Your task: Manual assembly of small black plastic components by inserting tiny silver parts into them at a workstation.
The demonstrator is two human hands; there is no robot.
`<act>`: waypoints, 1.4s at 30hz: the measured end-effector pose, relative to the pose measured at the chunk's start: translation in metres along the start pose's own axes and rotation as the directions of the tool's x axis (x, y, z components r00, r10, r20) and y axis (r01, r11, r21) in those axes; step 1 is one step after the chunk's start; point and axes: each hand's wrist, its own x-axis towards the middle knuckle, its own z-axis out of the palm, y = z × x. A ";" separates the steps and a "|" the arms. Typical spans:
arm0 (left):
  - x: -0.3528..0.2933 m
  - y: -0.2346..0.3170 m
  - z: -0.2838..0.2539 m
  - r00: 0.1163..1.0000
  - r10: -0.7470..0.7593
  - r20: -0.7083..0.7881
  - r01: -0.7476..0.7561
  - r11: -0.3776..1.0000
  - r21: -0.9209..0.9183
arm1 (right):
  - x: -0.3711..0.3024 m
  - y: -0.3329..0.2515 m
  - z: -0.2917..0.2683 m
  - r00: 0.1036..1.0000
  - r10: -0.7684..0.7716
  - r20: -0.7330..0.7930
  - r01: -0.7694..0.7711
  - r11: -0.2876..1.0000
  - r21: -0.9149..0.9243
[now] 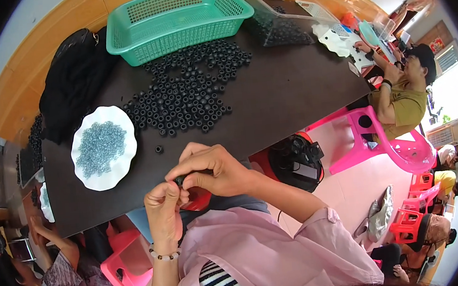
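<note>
Dark tabletop point(289, 88) spreads before us; our fingertips point(177, 186) pinch a small black ring point(180, 180) from both sides. Our right hand point(212, 169) curls over it from above, fingers narrow, while our left hand point(163, 208) rises from below, wrist bent. Beyond lie a loose ring point(159, 148), the black ring pile point(186, 89), a white plate point(87, 177) and a green basket point(174, 19)

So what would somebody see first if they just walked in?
Probably the big heap of small black rings in the middle of the dark table, with a green basket behind it. Left of it sits a white wavy plate of tiny silvery rings. In front, the left hand and right hand pinch one black ring together.
</note>
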 end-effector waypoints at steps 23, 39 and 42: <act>0.003 0.017 -0.025 0.992 -0.048 -0.120 0.030 0.988 -0.150 | 0.110 0.019 -0.375 0.742 0.120 -0.660 -0.537 0.695 -0.478; 0.000 0.010 -0.025 0.993 -0.040 -0.112 0.029 0.994 -0.104 | 0.058 0.051 -0.117 0.978 0.001 -0.210 -0.143 0.735 -0.662; -0.002 0.010 -0.025 0.993 -0.029 -0.117 0.019 0.996 -0.093 | 0.057 0.048 -0.108 0.990 -0.008 -0.140 -0.093 0.710 -0.698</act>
